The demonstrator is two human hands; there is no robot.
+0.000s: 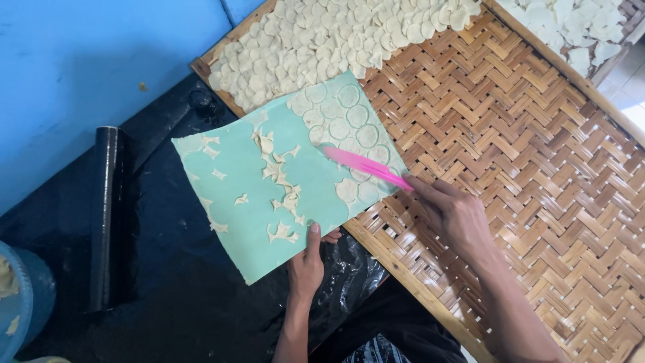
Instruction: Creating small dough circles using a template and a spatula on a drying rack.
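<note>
lifting thin dough rounds (356,117) off a mint-green sheet (269,202) is the work in hand, and it looks best done slowly. the right hand (457,218) has its grip pinched on a pink scraper (366,167), whose flat tip lies on the sheet among the rounds near the far edge. keeping that blade nearly flat should help, so it slides under each round rather than tearing it. the left hand (308,262) has its grip pressed on the sheet's near edge, thumb on top and fingers beneath, holding it tilted so its far end overhangs the woven bamboo tray (524,154). a steady tilt matters, i think, or the rounds could slip off bunched together. rounds still on the sheet sit in its upper right part; torn scraps (279,178) of leftover dough lie down its middle and left, and are better kept back from the tray.

many loose rounds (336,33) already lie spread at the tray's far end. a second tray at the top right is cut off by the frame. the black roll (105,215) on the dark plastic (175,282) is hard to identify, and the blue tub (23,296) at the lower left shows only in part. the left fingers under the sheet are mostly hidden.
</note>
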